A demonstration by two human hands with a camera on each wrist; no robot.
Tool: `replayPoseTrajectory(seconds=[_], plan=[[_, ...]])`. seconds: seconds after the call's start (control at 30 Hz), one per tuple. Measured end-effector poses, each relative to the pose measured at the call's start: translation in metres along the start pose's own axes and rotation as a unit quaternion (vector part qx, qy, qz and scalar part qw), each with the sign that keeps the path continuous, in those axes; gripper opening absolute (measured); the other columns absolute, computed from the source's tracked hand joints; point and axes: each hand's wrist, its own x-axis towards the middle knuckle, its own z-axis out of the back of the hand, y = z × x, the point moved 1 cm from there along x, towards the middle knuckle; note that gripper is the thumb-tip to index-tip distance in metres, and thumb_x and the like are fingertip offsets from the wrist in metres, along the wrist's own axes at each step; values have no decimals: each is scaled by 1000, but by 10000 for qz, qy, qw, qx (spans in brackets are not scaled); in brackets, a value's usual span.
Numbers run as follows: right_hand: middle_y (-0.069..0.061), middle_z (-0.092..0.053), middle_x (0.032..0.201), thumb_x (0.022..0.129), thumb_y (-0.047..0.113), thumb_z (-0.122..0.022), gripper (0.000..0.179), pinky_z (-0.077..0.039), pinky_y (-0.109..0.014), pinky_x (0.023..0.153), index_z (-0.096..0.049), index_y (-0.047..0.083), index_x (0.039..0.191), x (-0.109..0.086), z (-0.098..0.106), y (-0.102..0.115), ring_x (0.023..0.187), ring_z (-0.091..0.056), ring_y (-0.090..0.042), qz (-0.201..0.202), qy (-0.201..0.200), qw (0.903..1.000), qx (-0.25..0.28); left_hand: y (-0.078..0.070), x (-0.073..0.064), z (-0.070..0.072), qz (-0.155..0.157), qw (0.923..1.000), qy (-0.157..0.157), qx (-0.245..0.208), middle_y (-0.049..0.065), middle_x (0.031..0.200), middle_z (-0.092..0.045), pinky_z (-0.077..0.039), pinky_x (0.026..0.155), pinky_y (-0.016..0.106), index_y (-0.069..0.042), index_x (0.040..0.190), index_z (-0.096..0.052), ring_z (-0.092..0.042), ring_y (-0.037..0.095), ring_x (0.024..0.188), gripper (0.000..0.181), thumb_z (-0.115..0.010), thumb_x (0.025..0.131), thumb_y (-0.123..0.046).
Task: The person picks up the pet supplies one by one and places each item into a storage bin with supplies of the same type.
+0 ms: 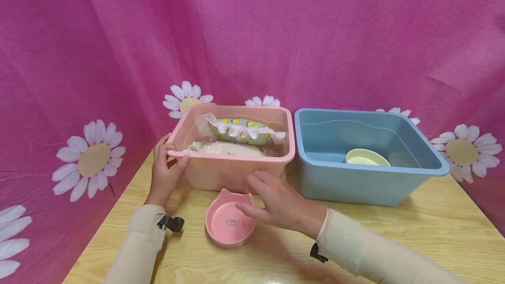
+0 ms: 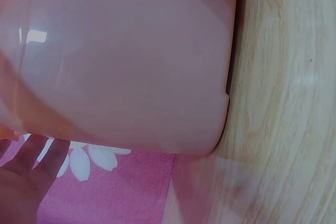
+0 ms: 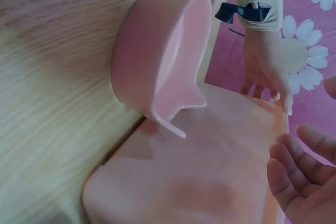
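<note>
At the front left corner of a pink plastic bin [image 1: 221, 172], my left hand [image 1: 163, 176] grips the rim, thumb on the front side and fingers along the left side. A pink cat-eared bowl [image 1: 221, 227] with a fish-bone print stands on the table just in front of the bin. Over the bowl's right side hovers my right hand [image 1: 282, 203], its fingers loosely bent and holding nothing in the right wrist view. Inside the pink bin lie a blue-green, yellow-patterned cloth item [image 1: 240, 132] with white ruffles and a whitish cloth item [image 1: 229, 148], partly hidden by the front wall.
To the right, a blue plastic bin [image 1: 355, 183] holds a pale yellow bowl [image 1: 367, 157], partly hidden by the front wall. Both bins stand on a wood-grain table [image 1: 189, 262]. A magenta cloth [image 1: 315, 34] with white daisies hangs behind and at the sides.
</note>
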Motion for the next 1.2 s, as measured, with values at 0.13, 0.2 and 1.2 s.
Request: replayPoseTrajectory(seconds=[0.13, 0.2, 1.2], plan=[[3, -52, 86, 87, 46, -65, 33, -45, -24, 67, -54, 16, 94, -3, -5, -1, 79, -46, -8, -294, 226, 9993, 78, -18, -4, 1, -22, 10000, 38, -21, 19, 149, -29, -44, 94, 58, 9, 108, -43, -40, 36, 128, 37, -66, 84, -9], [3, -54, 88, 88, 48, -63, 33, -47, -25, 68, -54, 17, 95, -4, -7, -2, 80, -48, -7, -505, 401, 9978, 137, -22, -5, 1, -38, 10000, 35, 6, 21, 149, -29, -44, 93, 58, 10, 107, -43, -40, 37, 128, 37, -65, 85, -9], [5, -55, 81, 86, 42, -68, 32, -44, -22, 61, -55, 14, 93, -18, -35, -32, 69, -49, -7, -1460, 869, 9833, 649, -21, -3, -1, -228, 9997, -19, 17, 23, 147, -31, -45, 92, 60, 11, 107, -43, -40, 35, 129, 39, -66, 84, -10]])
